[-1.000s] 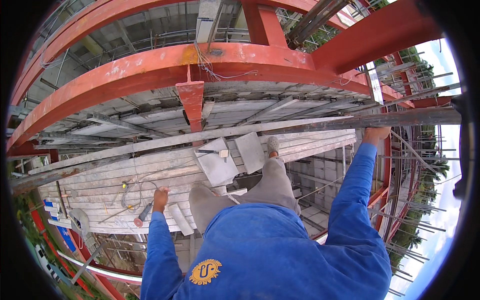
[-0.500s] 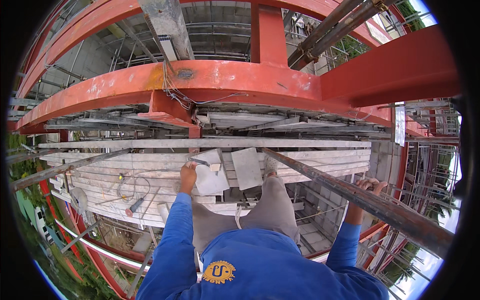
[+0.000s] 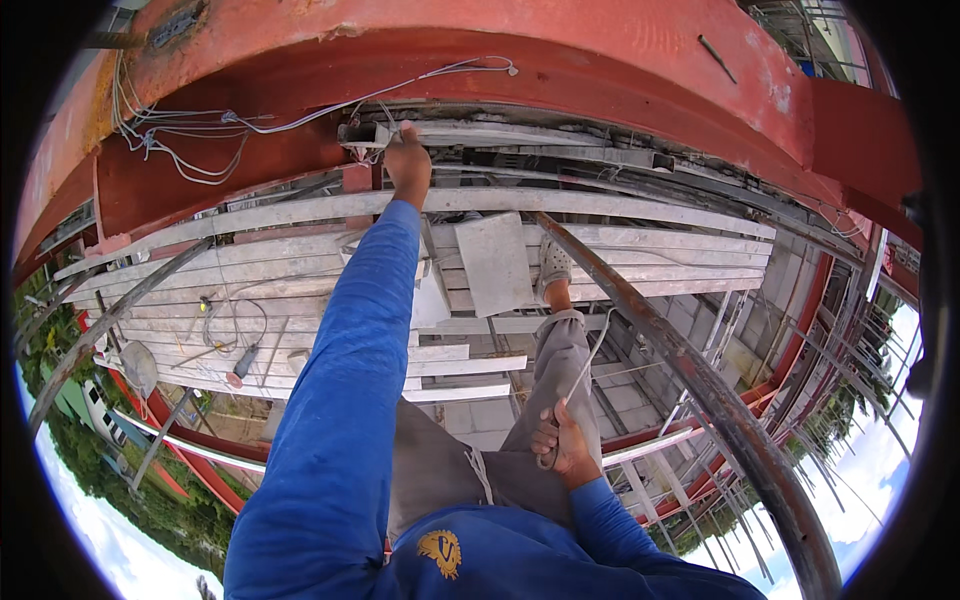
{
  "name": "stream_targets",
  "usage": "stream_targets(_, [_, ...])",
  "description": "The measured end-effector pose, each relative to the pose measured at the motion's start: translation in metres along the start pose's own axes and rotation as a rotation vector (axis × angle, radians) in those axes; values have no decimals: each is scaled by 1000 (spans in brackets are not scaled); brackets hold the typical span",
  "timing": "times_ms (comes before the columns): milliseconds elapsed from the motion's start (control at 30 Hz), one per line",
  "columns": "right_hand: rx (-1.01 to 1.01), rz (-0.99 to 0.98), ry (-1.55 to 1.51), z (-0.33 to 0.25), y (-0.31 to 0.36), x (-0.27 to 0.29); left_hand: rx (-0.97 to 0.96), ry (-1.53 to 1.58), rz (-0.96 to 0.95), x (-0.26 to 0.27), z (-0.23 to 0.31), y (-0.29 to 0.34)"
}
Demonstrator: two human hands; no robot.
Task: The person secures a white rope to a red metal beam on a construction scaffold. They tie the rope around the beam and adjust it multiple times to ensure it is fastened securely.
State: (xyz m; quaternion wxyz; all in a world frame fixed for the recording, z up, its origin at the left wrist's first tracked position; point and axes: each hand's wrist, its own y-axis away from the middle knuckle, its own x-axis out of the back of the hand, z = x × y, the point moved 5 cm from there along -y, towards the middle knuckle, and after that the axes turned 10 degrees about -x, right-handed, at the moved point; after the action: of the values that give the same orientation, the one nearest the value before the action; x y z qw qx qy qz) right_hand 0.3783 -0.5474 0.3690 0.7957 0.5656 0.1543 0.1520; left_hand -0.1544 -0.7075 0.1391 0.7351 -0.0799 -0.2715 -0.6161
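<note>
Clenched right hand [image 3: 562,448] grips thin wire [image 3: 580,372] at the knee; left hand [image 3: 408,160] reaches far, fingers closed on pale plank end [image 3: 400,133] under red steel beam [image 3: 560,70].

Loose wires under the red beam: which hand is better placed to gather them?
Left, probably. The left hand is raised right at the loose wires beneath the red beam. The right hand rests low on the thigh, gripping something thin.
</note>
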Motion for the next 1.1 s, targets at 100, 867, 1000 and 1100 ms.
stream_targets(100, [-61,53,116,-4,-33,0,106,-108,-23,-43,-47,-42])
stream_targets(867, [-145,150,502,4,-86,52,-91,-442,14,-119,-94,-131])
stream_targets(1000, [-144,145,552,6,-83,43,226,-106,-60,-116,-111,-131])
stream_targets(1100, [-140,147,584,10,-85,44,541,565,-119,-129,-104,-112])
